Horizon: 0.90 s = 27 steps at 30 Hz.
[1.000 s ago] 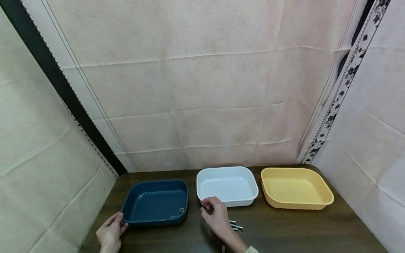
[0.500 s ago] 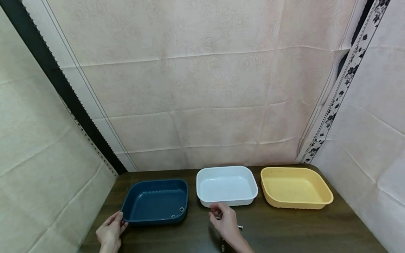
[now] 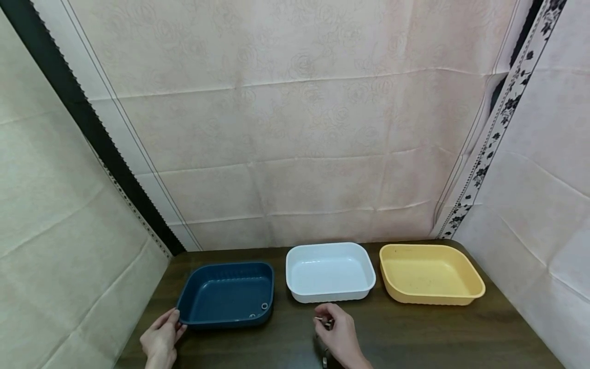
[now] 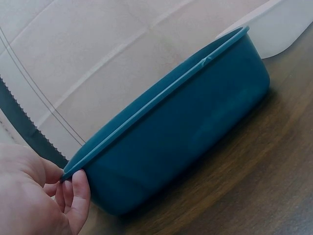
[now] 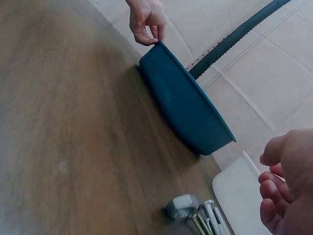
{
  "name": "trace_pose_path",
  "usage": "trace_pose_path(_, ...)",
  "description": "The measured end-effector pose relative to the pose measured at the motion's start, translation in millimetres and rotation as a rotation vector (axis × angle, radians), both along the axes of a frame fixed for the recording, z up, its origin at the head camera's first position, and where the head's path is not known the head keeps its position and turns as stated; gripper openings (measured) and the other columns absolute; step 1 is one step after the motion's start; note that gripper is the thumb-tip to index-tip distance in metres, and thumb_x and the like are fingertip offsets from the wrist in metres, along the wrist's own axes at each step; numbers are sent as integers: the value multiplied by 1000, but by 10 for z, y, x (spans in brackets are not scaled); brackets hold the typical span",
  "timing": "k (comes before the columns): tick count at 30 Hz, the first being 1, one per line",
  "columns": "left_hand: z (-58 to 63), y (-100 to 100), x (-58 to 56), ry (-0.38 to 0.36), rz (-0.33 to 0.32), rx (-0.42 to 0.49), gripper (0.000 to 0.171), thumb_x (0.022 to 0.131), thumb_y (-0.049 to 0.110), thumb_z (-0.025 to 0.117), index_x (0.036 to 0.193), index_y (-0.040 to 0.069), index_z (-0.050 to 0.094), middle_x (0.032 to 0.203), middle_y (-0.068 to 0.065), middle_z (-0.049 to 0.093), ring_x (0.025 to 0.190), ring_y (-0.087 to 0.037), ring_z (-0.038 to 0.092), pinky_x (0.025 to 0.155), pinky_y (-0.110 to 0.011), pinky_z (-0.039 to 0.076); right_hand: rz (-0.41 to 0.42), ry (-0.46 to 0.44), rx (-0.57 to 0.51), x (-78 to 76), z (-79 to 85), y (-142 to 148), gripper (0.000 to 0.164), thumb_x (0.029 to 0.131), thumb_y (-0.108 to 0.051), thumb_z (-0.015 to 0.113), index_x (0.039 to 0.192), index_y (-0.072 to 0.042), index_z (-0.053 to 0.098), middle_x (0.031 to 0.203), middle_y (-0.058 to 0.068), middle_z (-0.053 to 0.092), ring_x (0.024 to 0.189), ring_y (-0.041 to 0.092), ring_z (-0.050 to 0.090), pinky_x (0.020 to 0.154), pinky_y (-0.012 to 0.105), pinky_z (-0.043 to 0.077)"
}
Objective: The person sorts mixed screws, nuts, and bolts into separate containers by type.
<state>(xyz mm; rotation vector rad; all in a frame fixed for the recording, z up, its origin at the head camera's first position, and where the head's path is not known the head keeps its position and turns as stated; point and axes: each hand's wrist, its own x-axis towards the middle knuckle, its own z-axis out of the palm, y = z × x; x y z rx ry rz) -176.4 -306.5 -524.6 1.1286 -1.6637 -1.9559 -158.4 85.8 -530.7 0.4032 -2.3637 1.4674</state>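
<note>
My left hand (image 3: pixel 160 341) pinches the near left corner rim of a dark blue tray (image 4: pixel 171 127), thumb over the edge and fingers below. Inside that tray lie a small metal ring (image 3: pixel 265 306) and small bits beside it. My right hand (image 3: pixel 340 333) is over the table in front of the white tray (image 3: pixel 331 296), fingers loosely curled. In the right wrist view a gap shows between thumb and fingers, with nothing held in it. Several metal bolts (image 5: pixel 208 220) lie by the hand on the table, next to a shiny, blurred metal piece (image 5: pixel 183 206); the hand partly hides them in the head view.
A yellow tray (image 3: pixel 433 299) stands right of the white one on the dark wooden table (image 3: pixel 415 338). Another small metal piece (image 3: pixel 324 362) lies near the front edge of the head view. Pale cloth (image 3: pixel 295 128) walls off the back and both sides.
My right hand has drawn back from the white tray's front edge, toward me and to the right, over the bolts. The left hand keeps its hold on the blue tray's rim.
</note>
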Motion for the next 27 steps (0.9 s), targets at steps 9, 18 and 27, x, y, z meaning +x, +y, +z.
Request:
trace_pose_path(9, -1, 4, -13, -9, 11, -1, 14, 98, 7, 64, 111, 10, 68, 68, 9, 61, 61, -6, 64, 62, -26, 61, -27, 76, -2, 82, -91, 155, 25, 74, 11, 78, 90, -5, 68, 83, 0, 66, 68, 6, 57, 53, 21, 49)
trace_pose_path(18, -12, 6, -24, -4, 13, -10, 18, 98, 7, 64, 115, 7, 69, 67, 9, 61, 61, -6, 63, 60, -26, 61, 44, -44, 10, 172, -122, 258, 17, 79, 5, 77, 91, -4, 69, 83, -5, 62, 69, 4, 56, 54, 23, 52)
trace_pose_path(27, -8, -1, -31, -11, 7, -3, 18, 98, 8, 64, 116, 7, 68, 68, 8, 61, 61, -6, 64, 62, -27, 61, 112, -202, -18, 272, -174, 263, 15, 82, -1, 78, 93, -5, 68, 86, -2, 61, 68, 4, 55, 55, 23, 50)
